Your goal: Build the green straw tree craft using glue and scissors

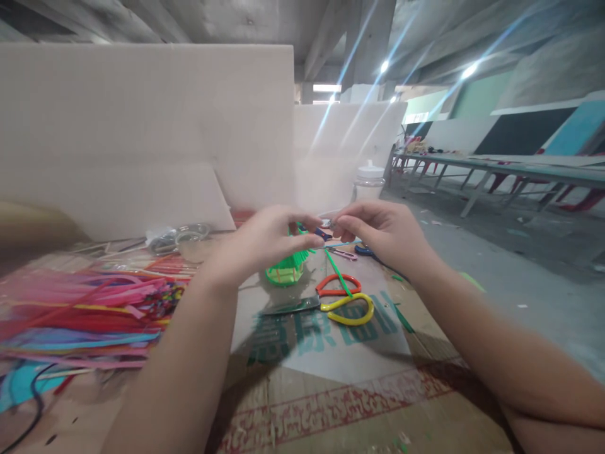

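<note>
My left hand (278,243) is closed in a pinch, thumb and index finger close together, pointing right. Opposite it, my right hand (378,230) pinches too, its fingertips at a tiny greyish thing I cannot make out. A green strip (338,272) runs from just below the left fingertips down to the scissors; whether it is held is unclear. The scissors (347,306), with one red and one yellow handle, lie below the hands, blades to the left. Behind the left fingers stands a green fringed piece (286,268) with a pale green base, partly hidden.
Bundles of coloured fuzzy stems (94,315) lie at left, near clear tape rolls (189,236). Beyond the hands are a pink cutter (343,254), a dark blue-handled tool (363,250) and a lidded jar (369,181). White boards (142,126) stand behind. Long tables (496,165) stand far right.
</note>
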`<state>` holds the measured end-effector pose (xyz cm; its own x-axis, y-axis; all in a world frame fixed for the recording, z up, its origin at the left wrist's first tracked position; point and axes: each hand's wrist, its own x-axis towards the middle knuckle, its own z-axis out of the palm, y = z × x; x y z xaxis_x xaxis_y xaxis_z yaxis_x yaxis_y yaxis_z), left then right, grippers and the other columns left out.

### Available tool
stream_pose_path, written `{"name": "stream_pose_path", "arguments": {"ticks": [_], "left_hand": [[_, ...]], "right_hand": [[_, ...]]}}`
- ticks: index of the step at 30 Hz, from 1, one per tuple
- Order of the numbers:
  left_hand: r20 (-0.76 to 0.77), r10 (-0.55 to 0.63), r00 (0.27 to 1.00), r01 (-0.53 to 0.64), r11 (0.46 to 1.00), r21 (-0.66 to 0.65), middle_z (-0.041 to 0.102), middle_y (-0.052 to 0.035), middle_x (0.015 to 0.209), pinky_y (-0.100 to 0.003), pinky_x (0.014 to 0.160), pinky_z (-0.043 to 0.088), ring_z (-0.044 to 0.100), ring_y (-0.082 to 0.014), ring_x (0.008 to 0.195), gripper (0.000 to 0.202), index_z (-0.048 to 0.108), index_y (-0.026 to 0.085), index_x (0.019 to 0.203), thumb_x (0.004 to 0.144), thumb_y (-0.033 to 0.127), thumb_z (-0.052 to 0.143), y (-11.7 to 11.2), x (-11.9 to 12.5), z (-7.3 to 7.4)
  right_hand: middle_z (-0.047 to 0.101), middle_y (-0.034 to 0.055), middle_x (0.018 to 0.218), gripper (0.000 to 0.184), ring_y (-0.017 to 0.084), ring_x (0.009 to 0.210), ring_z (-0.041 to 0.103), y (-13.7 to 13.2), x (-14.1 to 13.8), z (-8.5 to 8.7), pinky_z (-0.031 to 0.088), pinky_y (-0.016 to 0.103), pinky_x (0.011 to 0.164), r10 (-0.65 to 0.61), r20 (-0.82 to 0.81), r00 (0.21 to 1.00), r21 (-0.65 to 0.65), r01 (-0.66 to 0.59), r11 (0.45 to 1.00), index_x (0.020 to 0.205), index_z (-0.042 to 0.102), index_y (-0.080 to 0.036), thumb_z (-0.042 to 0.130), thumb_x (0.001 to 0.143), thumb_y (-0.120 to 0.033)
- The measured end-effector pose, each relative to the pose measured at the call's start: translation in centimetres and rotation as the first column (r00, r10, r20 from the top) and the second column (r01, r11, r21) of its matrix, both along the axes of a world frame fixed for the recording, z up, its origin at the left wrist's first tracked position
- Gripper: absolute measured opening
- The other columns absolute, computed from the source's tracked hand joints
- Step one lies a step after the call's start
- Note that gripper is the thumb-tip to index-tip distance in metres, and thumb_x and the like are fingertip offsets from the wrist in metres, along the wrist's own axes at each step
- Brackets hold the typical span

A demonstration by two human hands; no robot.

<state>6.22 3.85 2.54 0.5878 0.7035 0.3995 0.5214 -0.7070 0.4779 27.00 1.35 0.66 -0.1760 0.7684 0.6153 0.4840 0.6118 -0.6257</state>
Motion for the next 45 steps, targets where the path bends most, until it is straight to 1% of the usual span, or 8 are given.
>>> {"name": "stream_pose_path", "arguments": {"ticks": [4,10,13,22,29,34,41,45], "left_hand": [[-0.048,-0.119,0.992,0.113,0.988,-0.109,0.075,-0.0006,0.085,-0.029,0.066,0.048,0.065,-0.0187,0.077,0.025,0.075,0.022,0.091,0.084,0.040,0.060,0.1,1.3,-0.9],[0.042,0.023,0.999,-0.019,0.995,-0.098,0.070,-0.0005,0.073,-0.026,0.056,0.043,0.061,-0.0171,0.067,0.034,0.073,0.020,0.085,0.084,0.051,0.058,-0.4,0.9,-0.5],[0.101,0.055,0.993,-0.048,0.996,-0.074,0.072,-0.0020,0.080,-0.027,0.062,0.048,0.064,-0.0184,0.075,0.037,0.072,0.020,0.088,0.088,0.051,0.052,-0.5,0.2,0.0],[0.173,0.134,0.976,-0.132,0.991,-0.022,0.074,-0.0025,0.091,-0.031,0.077,0.052,0.066,-0.0199,0.084,0.030,0.072,0.021,0.100,0.087,0.043,0.055,-0.9,-0.9,1.0],[0.150,0.247,0.957,-0.250,0.968,-0.001,0.073,-0.0057,0.097,-0.034,0.078,0.052,0.065,-0.0225,0.087,0.036,0.071,0.019,0.105,0.087,0.045,0.054,0.3,-1.7,0.8],[0.092,0.441,0.893,-0.450,0.861,0.236,0.065,-0.0109,0.121,-0.040,0.097,0.046,0.061,-0.0259,0.106,0.041,0.064,0.017,0.121,0.087,0.036,0.054,3.2,-2.9,-0.9],[0.106,0.426,0.898,-0.437,0.893,0.108,0.067,-0.0114,0.118,-0.037,0.092,0.048,0.063,-0.0250,0.104,0.042,0.064,0.016,0.123,0.087,0.037,0.056,4.0,-2.6,-1.5],[0.119,0.304,0.945,-0.311,0.949,0.054,0.071,-0.0079,0.110,-0.035,0.089,0.049,0.065,-0.0226,0.096,0.036,0.071,0.019,0.112,0.089,0.042,0.056,2.5,-1.0,-0.9]], "right_hand": [[0.071,0.0020,0.074,0.015,0.015,0.068,0.065,-0.3,0.0,0.0,0.051,0.029,0.066,0.026,-0.039,0.999,-0.002,-0.026,1.000,0.088,0.070,-0.019,0.060,0.086,-0.029],[0.065,0.0002,0.063,0.020,0.012,0.057,0.057,2.5,1.2,-0.8,0.042,0.024,0.056,-0.042,0.139,0.989,-0.109,0.057,0.992,0.081,0.069,-0.017,0.059,0.085,-0.033],[0.061,0.0013,0.061,0.038,0.012,0.054,0.052,5.4,1.9,-3.0,0.038,0.025,0.053,0.014,0.278,0.960,-0.244,0.057,0.968,0.076,0.070,-0.015,0.048,0.091,-0.042],[0.062,-0.0001,0.074,0.062,0.013,0.065,0.051,9.5,0.0,-10.8,0.036,0.025,0.062,0.074,0.222,0.972,-0.349,0.009,0.937,0.129,0.063,-0.014,0.073,0.073,-0.040],[0.069,0.0042,0.082,0.034,0.016,0.077,0.058,11.1,-1.3,-12.8,0.043,0.028,0.072,0.095,-0.121,0.988,-0.363,-0.133,0.922,0.083,0.071,-0.013,0.068,0.076,-0.045],[0.073,0.0078,0.098,0.036,0.021,0.092,0.065,11.8,0.2,-11.3,0.048,0.035,0.085,0.097,-0.424,0.900,-0.317,-0.248,0.915,0.073,0.061,-0.019,0.069,0.072,-0.055],[0.067,0.0002,0.069,0.033,0.017,0.071,0.065,9.7,2.1,-5.3,0.053,0.037,0.082,0.178,-0.654,0.735,-0.233,-0.420,0.877,0.069,0.056,-0.022,0.073,0.072,-0.050],[0.069,0.0023,0.085,0.029,0.015,0.084,0.063,6.0,1.2,-2.3,0.049,0.029,0.085,0.147,-0.384,0.911,-0.088,-0.195,0.977,0.078,0.066,-0.020,0.070,0.080,-0.048]]}}
